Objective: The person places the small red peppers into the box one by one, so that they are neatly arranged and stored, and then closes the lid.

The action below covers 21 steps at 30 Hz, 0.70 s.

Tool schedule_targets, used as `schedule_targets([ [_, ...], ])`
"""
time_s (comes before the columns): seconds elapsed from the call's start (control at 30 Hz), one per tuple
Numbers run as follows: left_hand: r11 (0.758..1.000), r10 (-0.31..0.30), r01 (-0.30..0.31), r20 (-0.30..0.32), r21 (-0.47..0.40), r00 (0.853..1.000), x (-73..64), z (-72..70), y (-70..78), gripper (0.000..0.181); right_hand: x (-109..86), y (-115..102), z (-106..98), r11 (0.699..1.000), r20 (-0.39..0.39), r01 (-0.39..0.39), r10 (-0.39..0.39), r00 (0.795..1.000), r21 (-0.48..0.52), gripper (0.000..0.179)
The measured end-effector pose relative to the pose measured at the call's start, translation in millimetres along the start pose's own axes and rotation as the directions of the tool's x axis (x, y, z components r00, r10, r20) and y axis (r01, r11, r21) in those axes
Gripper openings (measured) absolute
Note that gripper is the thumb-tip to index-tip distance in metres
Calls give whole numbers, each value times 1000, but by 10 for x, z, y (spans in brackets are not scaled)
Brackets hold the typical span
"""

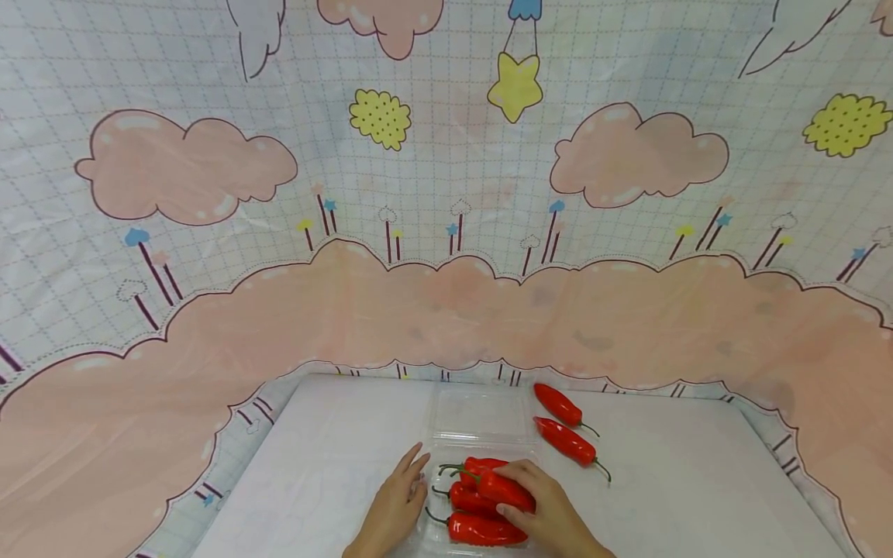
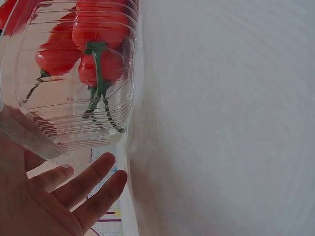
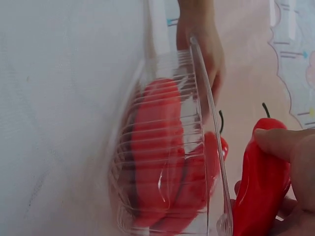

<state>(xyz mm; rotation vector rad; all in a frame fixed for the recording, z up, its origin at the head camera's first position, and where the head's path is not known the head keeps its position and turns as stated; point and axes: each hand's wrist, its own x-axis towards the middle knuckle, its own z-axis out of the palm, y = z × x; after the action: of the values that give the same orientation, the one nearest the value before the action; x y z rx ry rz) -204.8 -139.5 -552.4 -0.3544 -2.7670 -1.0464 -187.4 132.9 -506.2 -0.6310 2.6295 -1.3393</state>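
My right hand [image 1: 554, 511] grips a glossy red pepper [image 1: 505, 488] between thumb and fingers, above a clear plastic clamshell box [image 2: 106, 140]. In the right wrist view, the held pepper [image 3: 261, 177] is beside the box rim with its green stem pointing up. Inside the box lie other red peppers [image 1: 484, 530], their stems toward the left. At the box's left side is my left hand [image 1: 393, 504], fingers extended and loosely spread. Whether the left thumb touches the wall cannot be told. The clear lid [image 1: 481, 415] lies folded back, away from me.
Two more red peppers [image 1: 567, 442] lie on the white tabletop [image 1: 335, 442], right of the lid. A patterned cloth [image 1: 446, 310] with clouds and stars hangs behind the table and shows along its sides.
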Motion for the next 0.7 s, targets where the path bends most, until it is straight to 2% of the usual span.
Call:
schedule_targets([
  [0.4, 1000, -8, 8, 1, -7, 1000, 4, 7, -12, 42, 61, 16, 104, 997, 44, -42, 45, 998, -70, 47],
  [0.57, 1000, -11, 11, -2, -5, 1000, 4, 7, -7, 42, 72, 6, 146, 990, 42, -44, 50, 998, -137, 45],
  [0.7, 1000, -7, 7, -9, -3, 1000, 3, 6, -1, 42, 88, 14, 184, 989, 41, -44, 50, 998, -140, 42],
])
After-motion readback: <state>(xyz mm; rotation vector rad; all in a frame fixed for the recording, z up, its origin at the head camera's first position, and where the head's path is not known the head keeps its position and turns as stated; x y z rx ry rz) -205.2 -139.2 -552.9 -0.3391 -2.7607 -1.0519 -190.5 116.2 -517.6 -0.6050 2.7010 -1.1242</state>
